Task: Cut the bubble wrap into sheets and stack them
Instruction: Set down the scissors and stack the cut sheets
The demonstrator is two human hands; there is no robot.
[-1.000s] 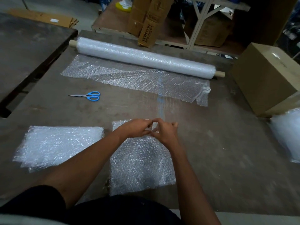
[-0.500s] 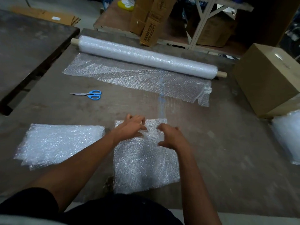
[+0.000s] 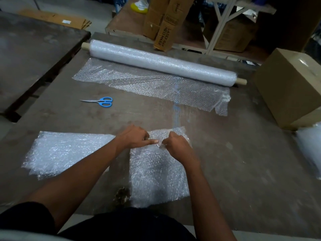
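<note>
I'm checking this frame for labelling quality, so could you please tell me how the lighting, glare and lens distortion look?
Head view: dim, uneven lighting, with the shelving behind the table falling into shadow; bright glare on the bubble wrap roll and the stack of cut sheets washes out bubble detail; wide-angle bending shows at the cardboard box; the left hand and right hand gripping the sheet look soft.

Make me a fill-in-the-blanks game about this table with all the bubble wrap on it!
1. The scissors have handles coloured ____.
2. Both hands, the left hand and the right hand, grip the far edge of a sheet of ____.
3. The stack of cut sheets lies to the ____ of the sheet being held.
4. The long roll lies at the ____ side of the table.

Missing words: blue; bubble wrap; left; far
</note>
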